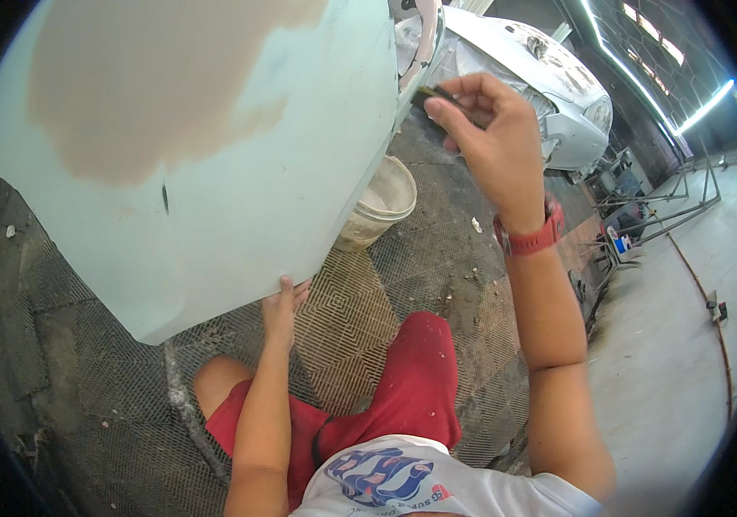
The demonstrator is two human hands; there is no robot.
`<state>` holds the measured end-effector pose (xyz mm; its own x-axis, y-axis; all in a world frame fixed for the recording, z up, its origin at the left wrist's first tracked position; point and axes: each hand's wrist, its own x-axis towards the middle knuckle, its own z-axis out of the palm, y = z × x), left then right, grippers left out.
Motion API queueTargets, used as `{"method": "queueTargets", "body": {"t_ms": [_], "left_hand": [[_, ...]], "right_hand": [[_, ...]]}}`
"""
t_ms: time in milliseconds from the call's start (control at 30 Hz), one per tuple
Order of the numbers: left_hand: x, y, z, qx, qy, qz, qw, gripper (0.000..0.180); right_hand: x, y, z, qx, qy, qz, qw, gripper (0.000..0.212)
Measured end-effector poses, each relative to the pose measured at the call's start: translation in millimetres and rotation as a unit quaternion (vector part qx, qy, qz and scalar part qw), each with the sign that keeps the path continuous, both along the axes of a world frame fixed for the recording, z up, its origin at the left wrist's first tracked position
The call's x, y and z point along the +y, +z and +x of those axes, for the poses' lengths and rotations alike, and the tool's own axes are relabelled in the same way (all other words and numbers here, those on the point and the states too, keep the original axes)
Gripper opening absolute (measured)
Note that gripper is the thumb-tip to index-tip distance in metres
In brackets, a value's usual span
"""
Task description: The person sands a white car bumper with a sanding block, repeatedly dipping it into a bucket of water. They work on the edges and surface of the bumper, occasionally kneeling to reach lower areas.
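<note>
A large pale mint-green car body panel (239, 224) fills the upper left, with a brownish filler patch (153, 86) across it and a small dark mark (165, 198) below the patch. My left hand (282, 310) grips the panel's lower edge, thumb on the face and fingers partly hidden behind it. At the panel's upper right edge, my right hand (498, 121) pinches a small dark pad with a yellowish edge (427, 96). The pad is partly covered by the fingers and slightly blurred; I cannot tell whether it touches the panel.
A dirty white bucket (386, 194) stands on the ribbed tile floor (343, 310), just right of the panel. Beyond my right hand is a white car (558, 77) with plastic sheeting on it. Metal frames (687, 207) and a pale wall (670, 345) lie to the right.
</note>
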<state>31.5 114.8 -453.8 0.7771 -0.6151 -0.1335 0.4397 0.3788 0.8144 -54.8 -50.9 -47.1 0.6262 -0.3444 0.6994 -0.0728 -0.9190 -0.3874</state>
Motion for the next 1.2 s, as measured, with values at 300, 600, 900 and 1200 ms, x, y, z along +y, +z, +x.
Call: {"method": "queueTargets", "body": {"t_ms": [300, 600, 900, 1200], "left_hand": [[0.3, 6.3, 2.6, -0.002, -0.004, 0.006, 1.000, 0.095], [-2.8, -3.0, 4.3, 0.004, 0.002, 0.007, 1.000, 0.096], [-3.0, -0.2, 2.9, 0.011, 0.004, -0.006, 1.000, 0.093], [-0.7, 1.9, 3.0, 0.007, -0.002, 0.004, 1.000, 0.092]], "right_hand": [[-2.9, 43.9, 32.3, 0.103, -0.087, -0.131, 0.982, 0.025], [5.7, 36.4, 35.9, 0.108, -0.091, -0.216, 0.966, 0.020], [8.4, 26.9, 37.1, 0.111, -0.085, -0.250, 0.958, 0.018], [8.6, 34.7, 34.5, 0.094, -0.067, -0.174, 0.978, 0.027]]}}
